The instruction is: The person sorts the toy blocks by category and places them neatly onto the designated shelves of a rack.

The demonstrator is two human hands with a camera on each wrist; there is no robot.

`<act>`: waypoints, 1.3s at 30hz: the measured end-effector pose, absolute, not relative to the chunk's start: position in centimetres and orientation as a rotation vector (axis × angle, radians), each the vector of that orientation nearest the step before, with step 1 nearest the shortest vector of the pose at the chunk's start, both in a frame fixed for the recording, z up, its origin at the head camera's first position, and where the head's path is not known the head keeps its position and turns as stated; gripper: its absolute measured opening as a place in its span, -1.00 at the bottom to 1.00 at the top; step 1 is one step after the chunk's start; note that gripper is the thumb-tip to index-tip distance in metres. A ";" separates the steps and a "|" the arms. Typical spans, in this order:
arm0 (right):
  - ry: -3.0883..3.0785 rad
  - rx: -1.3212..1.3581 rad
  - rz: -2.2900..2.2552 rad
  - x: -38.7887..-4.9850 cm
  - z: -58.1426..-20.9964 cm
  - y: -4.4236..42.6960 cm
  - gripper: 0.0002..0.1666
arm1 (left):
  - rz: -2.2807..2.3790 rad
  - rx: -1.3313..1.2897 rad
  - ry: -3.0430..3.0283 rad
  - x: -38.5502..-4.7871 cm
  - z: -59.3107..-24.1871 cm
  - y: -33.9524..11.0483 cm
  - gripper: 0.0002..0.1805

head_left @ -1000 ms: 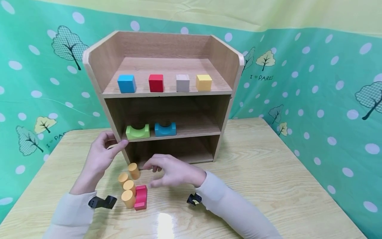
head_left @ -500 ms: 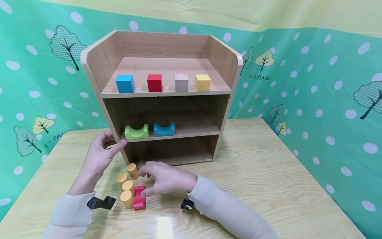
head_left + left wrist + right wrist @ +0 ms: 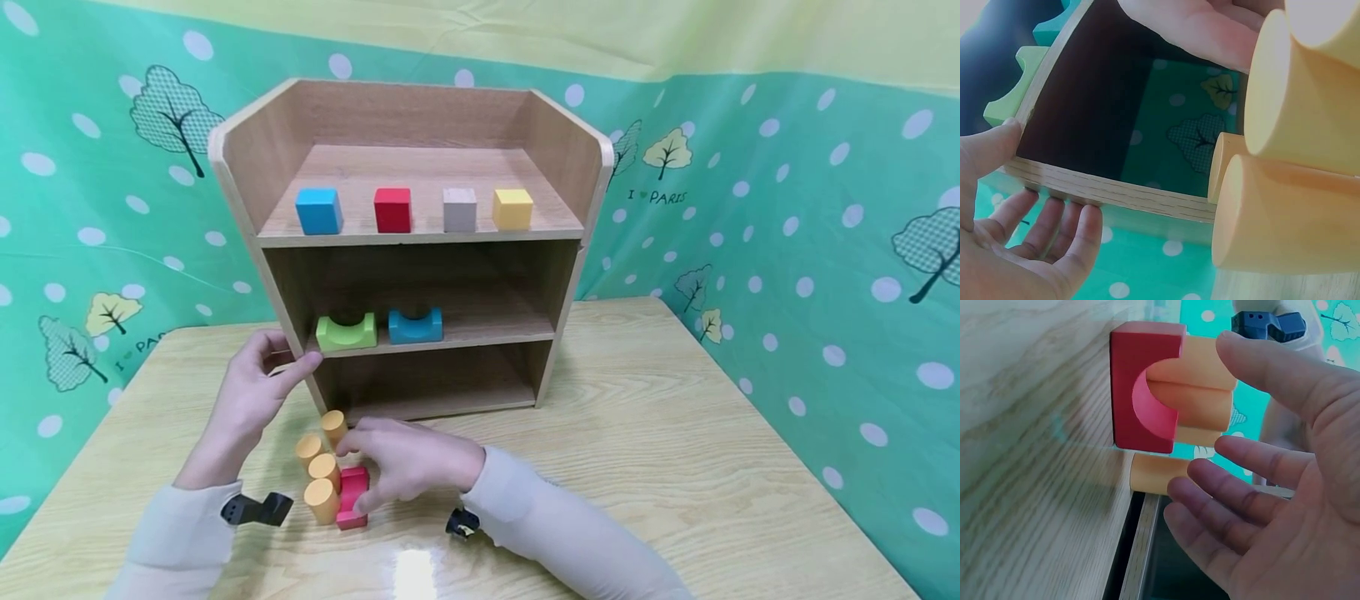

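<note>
The left hand (image 3: pixel 251 392) grips the left side panel of the wooden shelf unit (image 3: pixel 442 335), its thumb at the front edge near the green arch block (image 3: pixel 1013 94). Over the right side of a red arch block (image 3: pixel 351 500) hovers the right hand (image 3: pixel 420 458), thumb and fingers spread and bent around nothing. In the right wrist view the red block (image 3: pixel 1124 394) and orange cylinders (image 3: pixel 1200 406) lie beyond the fingertips; contact cannot be told. Several upright orange cylinders (image 3: pixel 322 500) stand along the red block's left, one (image 3: pixel 333 427) farther back by the shelf's corner.
On the top shelf sit a blue cube (image 3: pixel 318 212), red cube (image 3: pixel 393 210), grey cube (image 3: pixel 459 210) and yellow cube (image 3: pixel 512 209). The middle shelf holds the green arch and a blue arch block (image 3: pixel 416 326). Patterned cloth (image 3: pixel 787 250) hangs behind the table.
The right hand has moved left and slightly toward the front edge, from beside the red block to over it. The left hand keeps its grip on the shelf unit.
</note>
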State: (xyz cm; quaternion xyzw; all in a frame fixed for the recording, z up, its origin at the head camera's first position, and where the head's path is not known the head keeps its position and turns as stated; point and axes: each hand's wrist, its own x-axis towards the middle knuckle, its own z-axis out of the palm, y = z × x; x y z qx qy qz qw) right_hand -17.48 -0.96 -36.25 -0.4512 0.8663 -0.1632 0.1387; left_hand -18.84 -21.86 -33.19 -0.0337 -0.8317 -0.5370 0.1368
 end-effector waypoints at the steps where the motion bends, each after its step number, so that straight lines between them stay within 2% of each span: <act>1: 2.512 -1.311 -0.451 -17.4 -36.2 -1.0 -0.26 | -1.553 -0.098 -2.408 -18.8 -33.2 -21.9 -0.57; 17: 2.531 -1.348 -0.296 -16.9 -37.1 -1.4 -0.30 | -1.568 -0.088 -2.410 -18.7 -33.1 -21.8 -0.52; 25: 2.563 -1.315 -0.268 -16.8 -37.1 -1.4 -0.40 | -1.560 -0.091 -2.416 -18.7 -33.1 -21.7 -0.55; 33: 2.598 -1.231 -0.260 -16.9 -37.0 -0.9 -0.29 | -1.557 -0.092 -2.425 -18.8 -33.1 -21.8 -0.51; 36: 2.574 -1.305 -0.274 -16.9 -37.0 -0.9 -0.25 | -1.559 -0.089 -2.427 -18.7 -33.1 -21.8 -0.51; 39: 2.534 -1.422 -0.270 -17.0 -37.1 -1.0 -0.31 | -1.559 -0.087 -2.425 -18.7 -33.2 -21.8 -0.51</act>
